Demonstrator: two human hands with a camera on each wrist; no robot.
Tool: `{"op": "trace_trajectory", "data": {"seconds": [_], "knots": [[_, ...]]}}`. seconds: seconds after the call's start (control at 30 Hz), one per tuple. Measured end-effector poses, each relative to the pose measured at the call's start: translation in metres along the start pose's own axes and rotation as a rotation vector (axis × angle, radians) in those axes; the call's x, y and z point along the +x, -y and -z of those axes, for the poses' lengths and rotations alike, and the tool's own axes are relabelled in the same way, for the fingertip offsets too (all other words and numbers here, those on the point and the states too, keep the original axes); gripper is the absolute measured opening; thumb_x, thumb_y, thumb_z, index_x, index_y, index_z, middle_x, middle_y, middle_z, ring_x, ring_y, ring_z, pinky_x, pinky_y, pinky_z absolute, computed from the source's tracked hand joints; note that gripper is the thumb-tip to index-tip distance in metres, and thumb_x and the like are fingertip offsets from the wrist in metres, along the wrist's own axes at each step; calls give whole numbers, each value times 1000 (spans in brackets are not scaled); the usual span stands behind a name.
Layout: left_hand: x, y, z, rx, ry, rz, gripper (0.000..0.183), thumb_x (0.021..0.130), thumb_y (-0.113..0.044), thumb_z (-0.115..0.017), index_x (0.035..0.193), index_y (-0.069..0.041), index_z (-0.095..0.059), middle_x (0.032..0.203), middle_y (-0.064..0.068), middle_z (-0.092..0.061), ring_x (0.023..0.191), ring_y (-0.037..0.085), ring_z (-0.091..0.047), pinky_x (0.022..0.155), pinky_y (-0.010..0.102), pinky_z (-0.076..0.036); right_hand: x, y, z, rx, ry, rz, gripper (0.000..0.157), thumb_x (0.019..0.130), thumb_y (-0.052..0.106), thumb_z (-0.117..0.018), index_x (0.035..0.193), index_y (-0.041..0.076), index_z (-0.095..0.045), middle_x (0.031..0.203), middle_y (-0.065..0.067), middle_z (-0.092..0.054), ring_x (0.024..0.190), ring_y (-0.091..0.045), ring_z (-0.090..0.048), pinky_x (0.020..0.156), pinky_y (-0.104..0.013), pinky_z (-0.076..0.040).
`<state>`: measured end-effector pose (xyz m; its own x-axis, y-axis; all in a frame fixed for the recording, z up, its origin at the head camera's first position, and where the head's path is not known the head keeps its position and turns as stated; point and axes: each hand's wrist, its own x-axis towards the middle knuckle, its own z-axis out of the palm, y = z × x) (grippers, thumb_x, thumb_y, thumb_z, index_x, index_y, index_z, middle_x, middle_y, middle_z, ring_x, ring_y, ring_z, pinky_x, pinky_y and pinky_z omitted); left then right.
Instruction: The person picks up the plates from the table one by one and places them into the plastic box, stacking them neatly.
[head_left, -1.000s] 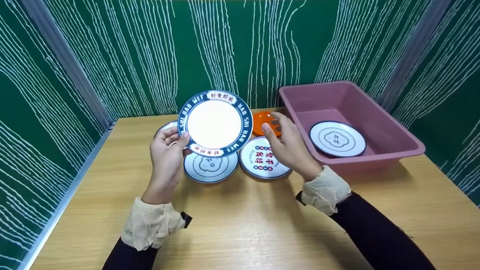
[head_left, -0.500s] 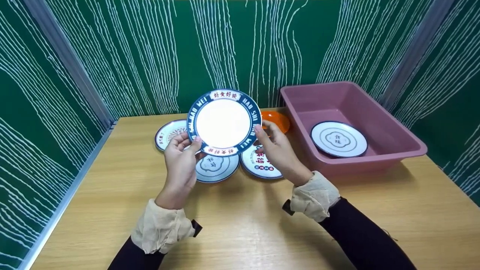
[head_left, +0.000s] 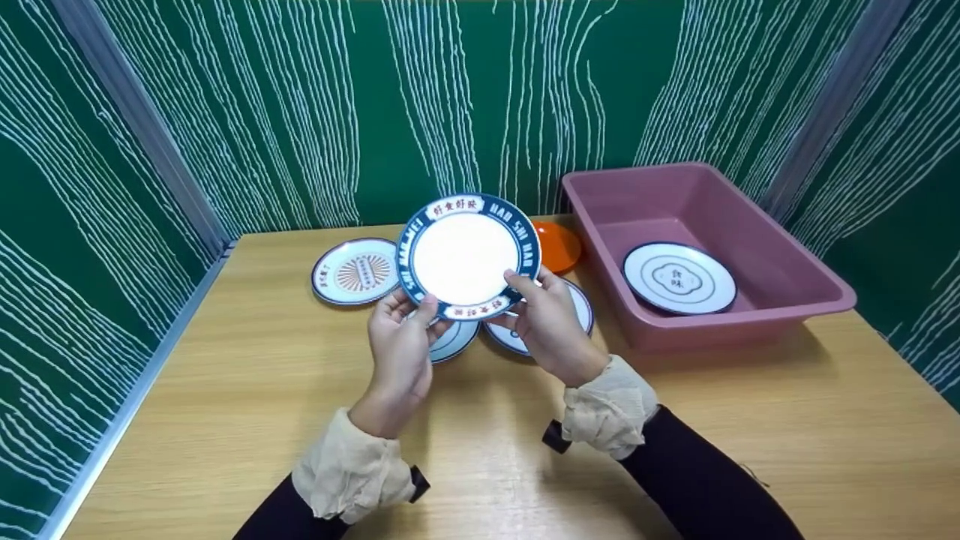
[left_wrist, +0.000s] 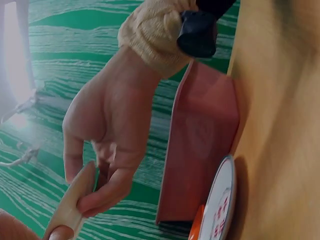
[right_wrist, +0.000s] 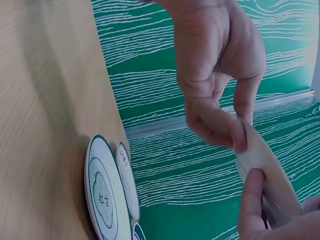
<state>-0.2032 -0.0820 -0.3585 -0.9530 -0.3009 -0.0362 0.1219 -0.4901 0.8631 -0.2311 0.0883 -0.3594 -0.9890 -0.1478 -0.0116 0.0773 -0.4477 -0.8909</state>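
The left hand (head_left: 397, 349) and right hand (head_left: 555, 326) pinch a blue-rimmed plate (head_left: 465, 259) by its lower edges, raised and tilted above the table (head_left: 487, 465). A gap separates its right edge from the pink tub's rim (head_left: 750, 319); a sunburst plate (head_left: 356, 271) lies leftward, and wood spreads toward the person.

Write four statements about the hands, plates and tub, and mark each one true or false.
The left hand and right hand both grip the round white plate with the blue lettered rim. True.

A round white plate with a dark rim lies inside the pink rectangular plastic tub. True.

A round orange dish is inside the tub. False: the round orange dish lies outside it.

The round white sunburst plate is being held. False: neither hand holds the round white sunburst plate.
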Motion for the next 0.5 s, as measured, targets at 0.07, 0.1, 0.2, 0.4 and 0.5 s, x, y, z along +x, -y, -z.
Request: {"op": "trace_trajectory", "data": {"seconds": [0.07,0.1,0.2,0.4,0.5], "knots": [[-3,2,-2,-17,6,11,33,98,9,-58,127,6,-42,116,20,-51,93,22,-64,77,32,-63,0,0,0,10,-40,10,45,108,15,-50,152,7,-40,133,-18,-61,93,-24,-69,90,-42,-61],[-4,3,-2,-22,12,12,34,98,10,-58,127,6,-42,117,20,-50,95,23,-64,80,35,-63,0,0,1,10,-58,11,44,108,13,-49,150,6,-41,132,-18,-61,91,-23,-69,88,-40,-61],[-6,4,-3,-15,28,12,35,98,8,-60,127,4,-41,119,20,-50,99,25,-65,84,40,-62,0,1,2,11,-89,15,41,108,10,-48,148,5,-42,130,-19,-62,87,-22,-69,86,-38,-62],[-8,3,-2,34,70,17,37,99,2,-63,129,0,-41,121,19,-52,104,27,-67,86,40,-62,-1,7,5,-4,-69,22,43,108,11,-48,150,4,-41,131,-18,-62,91,-23,-70,88,-37,-61],[-7,1,0,60,89,15,34,100,-2,-63,128,-1,-43,118,18,-54,99,26,-68,82,37,-63,-1,10,7,-13,-69,33,41,108,11,-49,148,4,-44,126,-18,-64,87,-23,-70,83,-35,-62]]}}
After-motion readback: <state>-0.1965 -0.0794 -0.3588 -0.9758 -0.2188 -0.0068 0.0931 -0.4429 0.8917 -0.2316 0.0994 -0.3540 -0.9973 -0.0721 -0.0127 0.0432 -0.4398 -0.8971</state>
